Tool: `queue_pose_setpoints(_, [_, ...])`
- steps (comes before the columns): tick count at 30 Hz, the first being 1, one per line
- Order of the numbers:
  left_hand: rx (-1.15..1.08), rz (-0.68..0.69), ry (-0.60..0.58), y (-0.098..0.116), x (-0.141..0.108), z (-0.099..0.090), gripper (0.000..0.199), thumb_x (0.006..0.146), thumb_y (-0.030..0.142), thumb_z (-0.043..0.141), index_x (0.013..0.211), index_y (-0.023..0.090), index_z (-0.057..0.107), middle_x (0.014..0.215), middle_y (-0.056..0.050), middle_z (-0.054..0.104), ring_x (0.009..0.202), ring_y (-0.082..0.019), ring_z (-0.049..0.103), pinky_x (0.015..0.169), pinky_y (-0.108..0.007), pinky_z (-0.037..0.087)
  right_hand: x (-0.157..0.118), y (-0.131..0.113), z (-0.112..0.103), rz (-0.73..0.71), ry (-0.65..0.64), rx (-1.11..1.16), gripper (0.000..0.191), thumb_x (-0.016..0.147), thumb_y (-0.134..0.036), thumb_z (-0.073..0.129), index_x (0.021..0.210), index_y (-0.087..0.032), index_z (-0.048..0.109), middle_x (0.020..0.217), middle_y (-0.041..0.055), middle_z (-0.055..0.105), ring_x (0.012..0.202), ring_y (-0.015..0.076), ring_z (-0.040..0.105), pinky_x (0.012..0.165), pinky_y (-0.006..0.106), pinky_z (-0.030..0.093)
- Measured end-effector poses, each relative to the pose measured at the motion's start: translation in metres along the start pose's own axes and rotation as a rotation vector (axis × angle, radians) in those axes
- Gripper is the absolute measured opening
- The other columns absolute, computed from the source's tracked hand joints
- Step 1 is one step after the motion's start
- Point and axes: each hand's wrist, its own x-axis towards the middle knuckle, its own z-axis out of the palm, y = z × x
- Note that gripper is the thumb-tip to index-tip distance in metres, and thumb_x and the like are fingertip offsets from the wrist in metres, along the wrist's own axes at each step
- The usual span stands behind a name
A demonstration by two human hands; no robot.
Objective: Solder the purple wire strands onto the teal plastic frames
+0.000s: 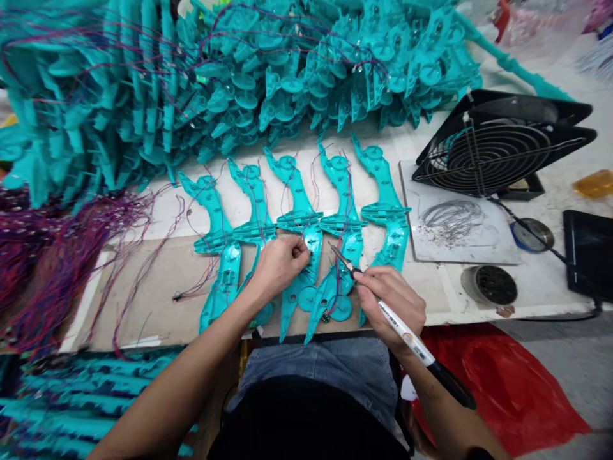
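My right hand (390,306) grips a soldering iron (400,326) like a pen. Its metal tip points up and left, over the gap between two turquoise plastic parts. My left hand (282,262) is closed in a pinch above the middle turquoise part (297,191); what lies between its fingertips is too small to make out. Several such parts lie in a row on the bench. Thin red and blue wires (345,191) run along some of them. A small green circuit board (326,317) sits near the lower end of the part under the iron.
Turquoise parts are heaped along the back (287,76). A wire bundle (57,268) lies at left. On the right stand a black fan (488,156), a white board with thin solder wire (450,223), a round dark-filled tin (491,285) and a black box (589,255). A red bag (502,383) lies below.
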Motion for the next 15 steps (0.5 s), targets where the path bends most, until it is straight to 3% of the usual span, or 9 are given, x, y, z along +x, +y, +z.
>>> queue_pose_setpoints(4, [0.015,0.036,0.012,0.002,-0.007,0.000,0.012,0.079,0.025,0.056,0.080,0.018,0.064,0.071,-0.001,0.064,0.064,-0.015,0.058,0.060,-0.026,0.040,-0.001,0.000,-0.015,0.033,0.055,-0.062,0.031,0.079,-0.004,0.061,0.105,-0.020,0.069,0.081,0.0055,0.068,0.079,0.0190,0.064,0.070,0.036,0.054])
queue_pose_setpoints(7, [0.151,0.151,0.193,0.010,-0.018,0.001,0.022,0.083,0.032,0.056,0.093,0.015,0.066,0.089,-0.008,0.064,0.081,-0.020,0.058,0.071,-0.032,0.043,-0.003,-0.001,-0.025,0.048,0.096,-0.092,0.034,0.078,-0.003,0.062,0.106,-0.021,0.069,0.084,0.0050,0.069,0.079,0.0192,0.065,0.070,0.036,0.055])
queue_pose_setpoints(10, [0.322,0.234,0.326,0.024,-0.027,0.007,0.026,0.085,0.039,0.056,0.089,0.019,0.071,0.098,-0.011,0.062,0.096,-0.027,0.053,0.081,-0.040,0.039,-0.006,-0.002,-0.030,0.057,0.115,-0.095,0.034,0.077,-0.002,0.062,0.105,-0.020,0.070,0.084,0.0050,0.069,0.079,0.0193,0.065,0.069,0.036,0.055])
queue_pose_setpoints(15, [0.412,0.224,0.259,0.041,-0.030,0.028,0.030,0.081,0.048,0.061,0.079,0.022,0.073,0.096,-0.010,0.062,0.099,-0.031,0.048,0.082,-0.046,0.033,-0.012,-0.005,-0.031,0.081,0.107,-0.068,0.032,0.077,-0.001,0.062,0.103,-0.018,0.070,0.085,0.0057,0.069,0.079,0.0194,0.065,0.070,0.037,0.055])
